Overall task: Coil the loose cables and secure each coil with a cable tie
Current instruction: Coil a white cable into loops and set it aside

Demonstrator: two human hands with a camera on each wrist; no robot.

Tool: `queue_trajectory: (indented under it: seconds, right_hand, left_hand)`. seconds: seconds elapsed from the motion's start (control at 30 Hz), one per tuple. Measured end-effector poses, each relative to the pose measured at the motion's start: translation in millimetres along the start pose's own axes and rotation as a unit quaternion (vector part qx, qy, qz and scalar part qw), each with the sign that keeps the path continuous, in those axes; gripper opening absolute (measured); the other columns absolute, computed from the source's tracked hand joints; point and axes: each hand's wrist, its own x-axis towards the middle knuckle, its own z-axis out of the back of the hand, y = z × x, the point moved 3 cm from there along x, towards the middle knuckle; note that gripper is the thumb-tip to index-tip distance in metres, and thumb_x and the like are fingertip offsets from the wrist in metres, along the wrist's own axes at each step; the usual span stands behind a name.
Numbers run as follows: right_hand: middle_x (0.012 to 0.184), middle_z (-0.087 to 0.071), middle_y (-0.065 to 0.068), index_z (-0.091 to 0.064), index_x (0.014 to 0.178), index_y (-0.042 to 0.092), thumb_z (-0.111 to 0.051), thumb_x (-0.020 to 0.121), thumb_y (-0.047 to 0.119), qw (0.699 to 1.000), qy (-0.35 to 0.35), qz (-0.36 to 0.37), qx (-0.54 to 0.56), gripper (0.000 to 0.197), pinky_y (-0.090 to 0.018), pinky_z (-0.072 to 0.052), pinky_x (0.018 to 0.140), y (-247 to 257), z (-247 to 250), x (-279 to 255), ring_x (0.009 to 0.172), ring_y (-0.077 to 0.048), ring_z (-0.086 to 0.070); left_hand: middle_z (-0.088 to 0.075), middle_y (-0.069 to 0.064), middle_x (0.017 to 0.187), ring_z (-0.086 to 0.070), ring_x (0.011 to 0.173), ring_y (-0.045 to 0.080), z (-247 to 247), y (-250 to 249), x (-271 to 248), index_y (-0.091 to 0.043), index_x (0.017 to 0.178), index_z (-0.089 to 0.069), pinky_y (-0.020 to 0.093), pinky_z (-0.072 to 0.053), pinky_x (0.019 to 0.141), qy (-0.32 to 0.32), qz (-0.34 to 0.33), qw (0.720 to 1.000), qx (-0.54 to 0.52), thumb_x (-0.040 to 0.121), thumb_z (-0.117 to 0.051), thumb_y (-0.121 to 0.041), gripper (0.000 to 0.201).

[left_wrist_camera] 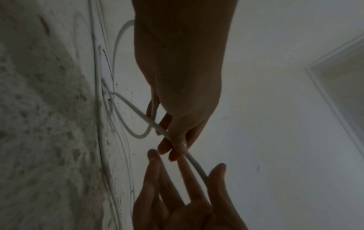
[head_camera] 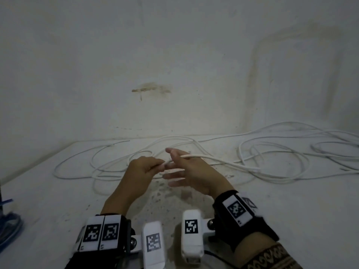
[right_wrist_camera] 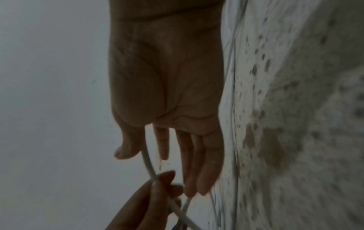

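Stained floor (head_camera: 194,206), cable (head_camera: 217,158) running left-right

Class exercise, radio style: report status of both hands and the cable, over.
Left hand pinching white cable. Right hand open, fingers straight, cable running between thumb and forefinger. No coil formed; cable loose across the table. Nothing blocking.

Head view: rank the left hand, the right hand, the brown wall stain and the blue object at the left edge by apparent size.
1. right hand
2. left hand, close to the right; order unsure
3. blue object, cropped by the frame, so unsure
4. brown wall stain
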Motion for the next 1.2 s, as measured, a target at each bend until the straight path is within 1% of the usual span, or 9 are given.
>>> queue_trajectory:
  seconds: [0.17,0.3,0.47,0.57,0.63,0.87,1.0,1.07,1.2]
  right_hand:
    - [0.091,-0.068,-0.021,-0.059,0.087,0.001,-0.042,0.098,0.030,0.983,-0.089,0.069,0.146,0.036,-0.035,-0.059,0.074,6.2,16.1,3.3,0.080,-0.026,-0.068]
    - [0.064,-0.069,-0.019,-0.049,0.082,0.001,-0.040,0.099,0.031,0.918,-0.222,0.150,0.291,0.035,-0.031,-0.058,0.053,20.8,48.8,-8.1,0.059,-0.025,-0.070]
    - [0.055,-0.067,-0.012,-0.047,0.080,0.008,-0.040,0.099,0.032,0.883,-0.275,0.197,0.325,0.032,-0.023,-0.053,0.046,31.7,65.0,-18.3,0.050,-0.017,-0.066]
    - [0.049,-0.063,-0.006,-0.047,0.077,0.010,-0.038,0.100,0.032,0.853,-0.278,0.238,0.372,0.033,-0.020,-0.052,0.046,37.7,69.1,-21.4,0.048,-0.013,-0.064]
    - [0.048,-0.062,-0.004,-0.045,0.076,0.011,-0.038,0.100,0.031,0.816,-0.292,0.275,0.416,0.033,-0.020,-0.053,0.048,43.2,78.7,-26.4,0.048,-0.012,-0.064]
    - [0.056,-0.064,-0.011,-0.060,0.051,0.007,-0.046,0.097,0.024,0.671,-0.309,0.384,0.554,0.051,-0.025,-0.055,0.050,52.2,134.4,-66.1,0.053,-0.018,-0.067]
    - [0.068,-0.064,-0.013,-0.052,0.076,0.005,-0.047,0.096,0.014,0.688,-0.324,0.364,0.538,0.023,-0.024,-0.055,0.055,44.9,141.9,-66.7,0.062,-0.019,-0.067]
    - [0.073,-0.063,-0.013,-0.051,0.080,0.003,-0.045,0.097,0.010,0.720,-0.334,0.337,0.507,0.019,-0.022,-0.055,0.055,43.3,134.6,-57.0,0.065,-0.018,-0.066]
    - [0.057,-0.068,-0.008,-0.050,0.079,0.004,-0.043,0.099,0.007,0.793,-0.327,0.296,0.420,0.021,-0.023,-0.057,0.057,45.2,111.2,-39.1,0.057,-0.014,-0.069]
  left_hand:
    - [-0.068,0.015,0.098,-0.060,0.090,0.021,12.7,29.0,-4.2,0.002,0.104,-0.069,-0.002,-0.038,0.075,-0.022,0.015,0.999,0.043,0.071,-0.054,0.029,0.045]
    - [-0.068,0.024,0.099,-0.063,0.094,0.034,37.9,49.5,-14.1,0.009,0.096,-0.069,0.028,-0.046,0.086,-0.152,0.061,0.982,0.092,0.062,-0.039,0.036,0.053]
    - [-0.067,0.022,0.094,-0.059,0.089,0.039,40.4,60.6,-13.7,0.005,0.096,-0.071,0.039,-0.046,0.079,-0.158,0.065,0.972,0.159,0.070,-0.052,0.028,0.039]
    - [-0.068,0.013,0.093,-0.058,0.089,0.035,40.0,60.1,-16.2,-0.007,0.091,-0.074,0.042,-0.046,0.076,-0.122,0.079,0.968,0.202,0.084,-0.066,-0.005,0.011]
    - [-0.069,0.010,0.084,-0.060,0.084,0.031,45.2,60.1,-20.0,-0.010,0.082,-0.072,0.039,-0.044,0.075,-0.118,0.151,0.966,0.173,0.091,-0.058,-0.016,0.017]
    - [-0.061,0.029,0.104,-0.056,0.092,0.040,83.7,82.7,-42.7,0.007,0.094,-0.062,0.040,-0.042,0.079,-0.314,0.372,0.869,0.081,0.099,-0.037,-0.017,0.036]
    - [-0.058,0.029,0.110,-0.052,0.090,0.034,76.6,85.9,-41.4,0.009,0.102,-0.058,0.040,-0.042,0.082,-0.220,0.431,0.871,0.090,0.096,-0.043,-0.022,0.035]
    - [-0.049,0.027,0.128,-0.044,0.111,0.038,66.1,80.3,-34.9,-0.001,0.127,-0.049,0.044,-0.038,0.092,-0.148,0.429,0.886,0.097,0.090,-0.057,-0.033,0.049]
    - [-0.035,0.006,0.142,-0.033,0.130,0.029,47.4,35.0,-14.5,-0.021,0.131,-0.047,0.038,-0.032,0.104,-0.059,0.245,0.967,0.030,0.080,-0.073,-0.037,0.060]
